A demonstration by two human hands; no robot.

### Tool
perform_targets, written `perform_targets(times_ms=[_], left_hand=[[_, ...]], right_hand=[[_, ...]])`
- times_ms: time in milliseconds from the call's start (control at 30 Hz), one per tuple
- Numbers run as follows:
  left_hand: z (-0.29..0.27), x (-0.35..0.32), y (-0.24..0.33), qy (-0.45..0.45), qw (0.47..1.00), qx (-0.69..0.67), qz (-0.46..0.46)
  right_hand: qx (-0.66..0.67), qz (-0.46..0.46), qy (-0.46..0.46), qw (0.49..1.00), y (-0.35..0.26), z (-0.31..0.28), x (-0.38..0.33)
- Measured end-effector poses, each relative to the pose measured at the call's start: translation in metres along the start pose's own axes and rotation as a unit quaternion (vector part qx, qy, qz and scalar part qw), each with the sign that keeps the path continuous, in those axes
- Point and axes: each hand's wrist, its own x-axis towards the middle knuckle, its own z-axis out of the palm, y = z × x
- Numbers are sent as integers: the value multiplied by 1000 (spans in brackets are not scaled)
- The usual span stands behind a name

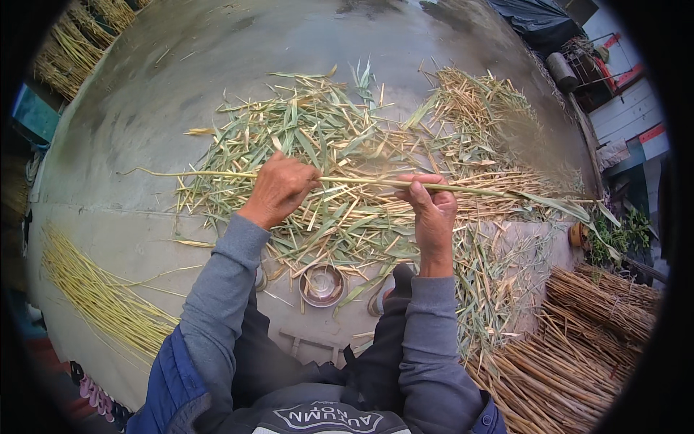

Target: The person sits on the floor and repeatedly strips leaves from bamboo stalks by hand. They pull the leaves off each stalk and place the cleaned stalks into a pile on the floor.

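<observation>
A long, thin yellow-green reed stalk (358, 180) stretches nearly level across the view, held in front of me. My left hand (280, 189) is closed around it left of the middle, and its thin, bent end sticks out beyond that hand. My right hand (432, 206) pinches the stalk between thumb and fingers farther right. Past it, long green leaves (557, 205) hang on at the stalk's right end. Below both hands lies a wide heap of cut leaves and short stalk pieces (311, 145) on the concrete.
A metal bowl (302, 286) stands on the ground between my feet. Slim yellow-green stalks (101, 289) lie at the left, thicker brown stalk bundles (564, 354) at the lower right. A potted plant (622, 235) is at the right; more bundles (72, 54) lean at the upper left.
</observation>
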Motion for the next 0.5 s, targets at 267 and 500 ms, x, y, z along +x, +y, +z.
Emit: perform_targets(times_ms=[267,500], left_hand=[[-32,-20,-7,-5,998,26,-56],[10,2,38,38,989,-138,-44]], right_hand=[[37,31,84,995,-5,-15,6],[15,94,-47,994,27,40,-8]])
